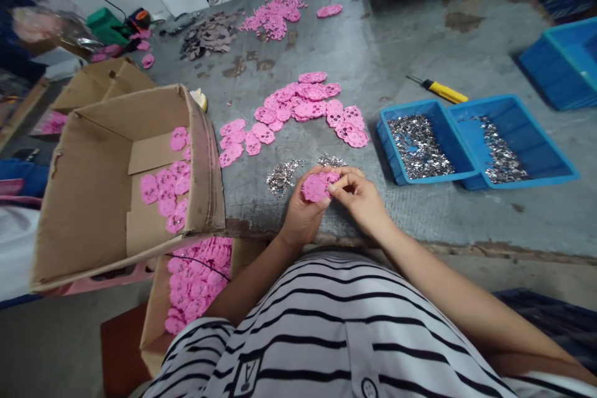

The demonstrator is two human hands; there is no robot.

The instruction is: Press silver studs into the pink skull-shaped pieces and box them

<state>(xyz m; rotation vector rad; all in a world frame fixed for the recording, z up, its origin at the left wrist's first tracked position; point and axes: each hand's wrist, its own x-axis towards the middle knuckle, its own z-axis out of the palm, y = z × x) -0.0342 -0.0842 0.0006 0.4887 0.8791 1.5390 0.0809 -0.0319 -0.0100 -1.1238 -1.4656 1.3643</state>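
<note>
Pink piece held between both hands

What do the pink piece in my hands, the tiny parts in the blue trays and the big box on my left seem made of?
Pink piece: probably matte plastic or rubber, judging by its even colour. Tiny parts: likely shiny metal, given their silvery glints. Big box: matte brown cardboard, given its folded flaps.

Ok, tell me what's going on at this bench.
A person's left hand holds a pink plastic piece while the right hand touches its right side. Beyond the hands are two small heaps of shiny metal parts and an arc of similar pink pieces. More metal parts lie in two blue bins to the right.
</note>
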